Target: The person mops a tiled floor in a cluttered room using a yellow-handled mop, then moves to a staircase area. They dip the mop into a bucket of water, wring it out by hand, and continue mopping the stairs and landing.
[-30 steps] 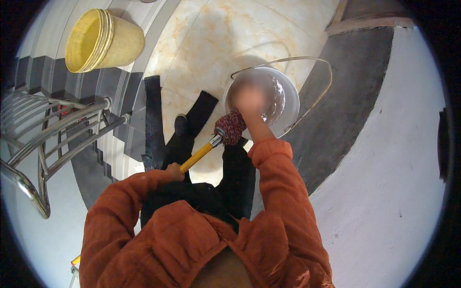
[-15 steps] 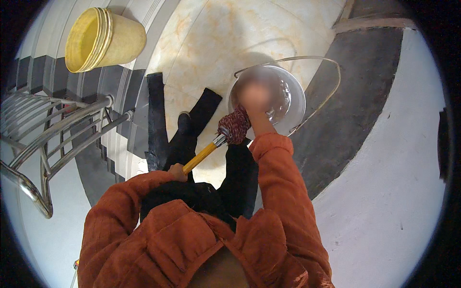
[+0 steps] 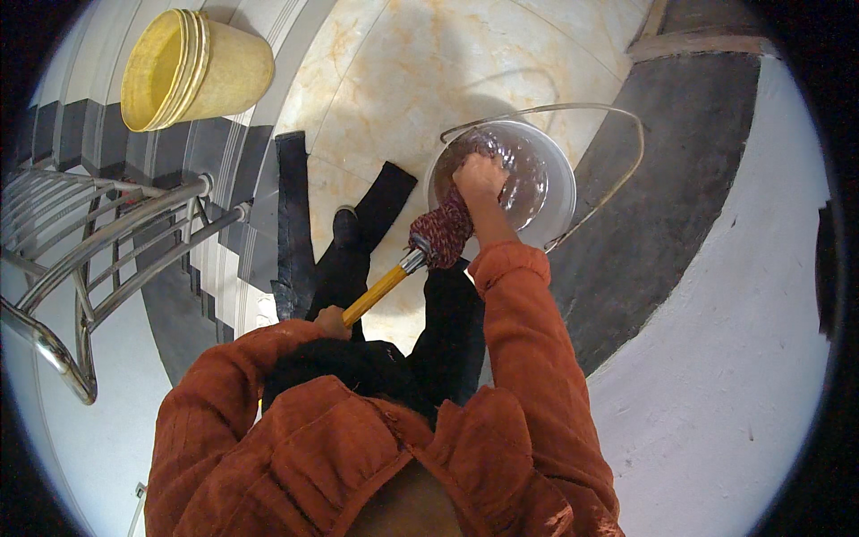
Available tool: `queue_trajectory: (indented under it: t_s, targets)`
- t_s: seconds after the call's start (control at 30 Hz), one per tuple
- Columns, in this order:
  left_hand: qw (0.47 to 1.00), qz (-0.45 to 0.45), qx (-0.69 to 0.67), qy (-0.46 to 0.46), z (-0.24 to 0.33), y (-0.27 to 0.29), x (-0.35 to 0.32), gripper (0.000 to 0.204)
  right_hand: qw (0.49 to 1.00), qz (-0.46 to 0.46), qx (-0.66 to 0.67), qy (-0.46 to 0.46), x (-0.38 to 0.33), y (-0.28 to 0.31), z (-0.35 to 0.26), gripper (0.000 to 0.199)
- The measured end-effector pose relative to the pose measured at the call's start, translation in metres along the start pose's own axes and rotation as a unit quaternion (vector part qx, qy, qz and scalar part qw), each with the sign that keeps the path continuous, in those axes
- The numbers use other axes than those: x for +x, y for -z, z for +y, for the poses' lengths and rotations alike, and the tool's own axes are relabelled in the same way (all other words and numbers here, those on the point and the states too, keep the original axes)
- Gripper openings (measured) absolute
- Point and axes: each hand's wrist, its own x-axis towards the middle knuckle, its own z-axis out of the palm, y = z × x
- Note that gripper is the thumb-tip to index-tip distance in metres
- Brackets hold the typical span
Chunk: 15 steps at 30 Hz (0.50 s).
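While my right hand (image 3: 480, 175) squeezes the mop head (image 3: 443, 234) over the bucket (image 3: 559, 210), left hand (image 3: 332, 319) gripping the yellow handle (image 3: 376, 294), a slack squeeze could drip onto the marble floor (image 3: 403, 80).

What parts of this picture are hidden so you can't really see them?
All in the head view:
- The right hand covers the mop strands it squeezes over the bucket, so its fingers' grip is unclear.
- The bucket's bottom is hidden by murky water.
- The left hand is mostly hidden by its orange sleeve.
- The yellow mop handle disappears behind the body.
- The feet are hidden by dark trousers.
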Motion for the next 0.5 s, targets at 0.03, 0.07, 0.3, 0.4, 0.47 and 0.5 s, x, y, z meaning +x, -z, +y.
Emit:
queue_trajectory:
  t_s: [0.03,0.07,0.3,0.4,0.47,0.5]
  targets:
    - [1.000,-0.001,-0.002,-0.004,-0.001,-0.001,0.001,0.028,1.000,-0.011,0.005,-0.003,0.000,0.004,-0.001,0.025]
    - [1.000,-0.002,-0.003,-0.009,-0.001,-0.001,0.002,0.028,1.000,-0.023,0.010,-0.007,0.000,0.006,-0.002,0.025]
    - [0.999,0.018,-0.015,-0.022,0.011,0.004,-0.008,0.025,0.999,0.007,0.036,-0.014,0.007,-0.009,0.004,0.025]
    - [0.999,0.023,-0.034,-0.002,0.003,-0.007,0.000,0.026,0.999,0.004,0.043,-0.014,0.007,-0.010,0.005,0.027]
    - [0.999,0.012,-0.042,0.005,0.002,-0.008,0.001,0.027,0.999,-0.012,0.049,-0.012,0.007,-0.007,0.005,0.028]
    - [0.998,0.021,-0.053,0.007,0.002,-0.009,0.000,0.028,0.999,-0.004,0.049,-0.015,0.009,-0.011,0.006,0.029]
